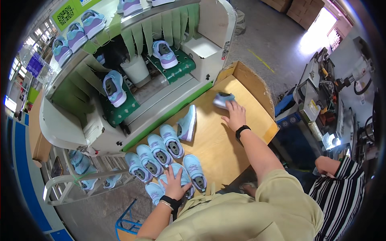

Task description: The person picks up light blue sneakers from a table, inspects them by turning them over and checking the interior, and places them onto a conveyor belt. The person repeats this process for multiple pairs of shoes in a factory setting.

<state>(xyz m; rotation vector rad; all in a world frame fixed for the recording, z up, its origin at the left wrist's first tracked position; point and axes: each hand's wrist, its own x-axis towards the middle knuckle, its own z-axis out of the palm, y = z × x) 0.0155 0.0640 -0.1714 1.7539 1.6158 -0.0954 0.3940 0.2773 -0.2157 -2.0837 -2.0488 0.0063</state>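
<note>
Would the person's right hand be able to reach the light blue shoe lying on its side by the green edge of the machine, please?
Probably yes: the right hand rests on another blue shoe, and only bare wooden table lies between it and the light blue shoe on its side.

about nine blue shoes (172, 140) on the wooden table (225, 140), two on the green belts (177, 68).

Worker in a pale yellow-green short-sleeved shirt, forearms bare, black band with a thin bracelet on the left wrist (170, 202), black watch-style strap on the right wrist (242, 131), both hands ungloved.
</note>
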